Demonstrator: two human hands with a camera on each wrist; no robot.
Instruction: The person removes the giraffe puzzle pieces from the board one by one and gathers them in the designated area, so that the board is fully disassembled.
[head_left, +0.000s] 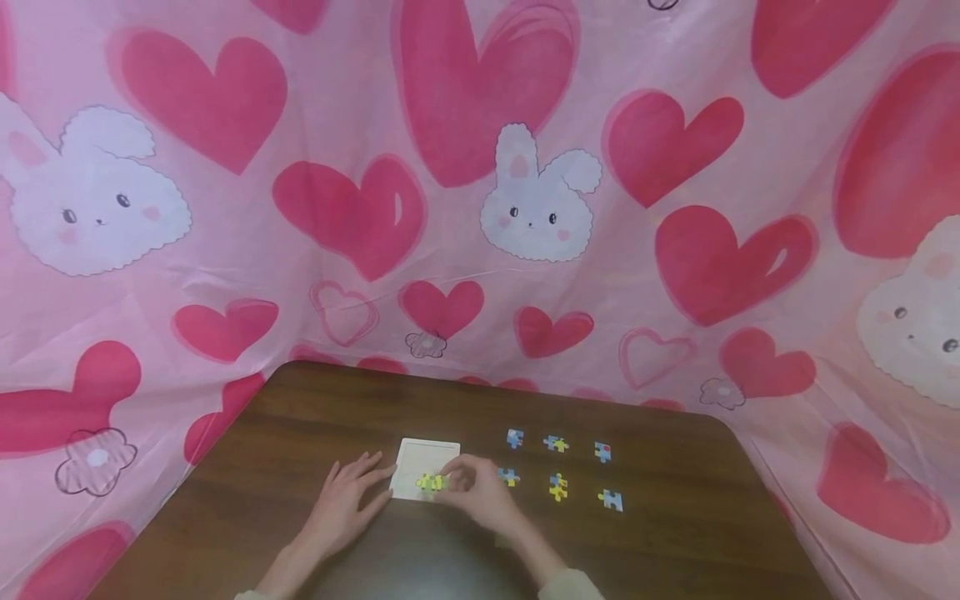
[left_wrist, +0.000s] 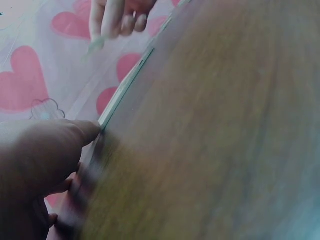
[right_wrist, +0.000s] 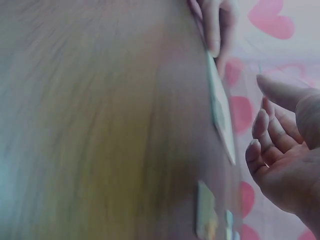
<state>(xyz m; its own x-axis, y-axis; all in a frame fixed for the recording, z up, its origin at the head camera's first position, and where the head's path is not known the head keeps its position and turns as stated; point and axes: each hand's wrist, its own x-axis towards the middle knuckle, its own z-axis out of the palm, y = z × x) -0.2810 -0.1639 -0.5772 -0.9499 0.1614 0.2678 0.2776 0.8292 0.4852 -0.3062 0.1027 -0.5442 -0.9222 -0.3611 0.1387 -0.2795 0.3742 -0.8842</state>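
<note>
A pale square puzzle tray point(head_left: 423, 457) lies on the table, a thin line running round inside its border. My left hand point(head_left: 345, 496) is at the tray's left side with fingers extended, the thumb and a fingertip right at its edge. Over the tray's lower right part, my right hand point(head_left: 480, 500) pinches a yellow-green puzzle piece point(head_left: 432, 483) between thumb and fingers. From the left wrist, that puzzle piece point(left_wrist: 94, 46) shows as a blurred sliver held above the tray. The right wrist view shows the other right-hand fingers point(right_wrist: 275, 132) curled loosely.
To the right of the tray, several loose puzzle pieces point(head_left: 557, 487) in blue, yellow and red lie in two rough rows on the dark wooden table point(head_left: 360, 417). Pink cloth point(head_left: 450, 217) with hearts and rabbits hangs behind the table and at both sides.
</note>
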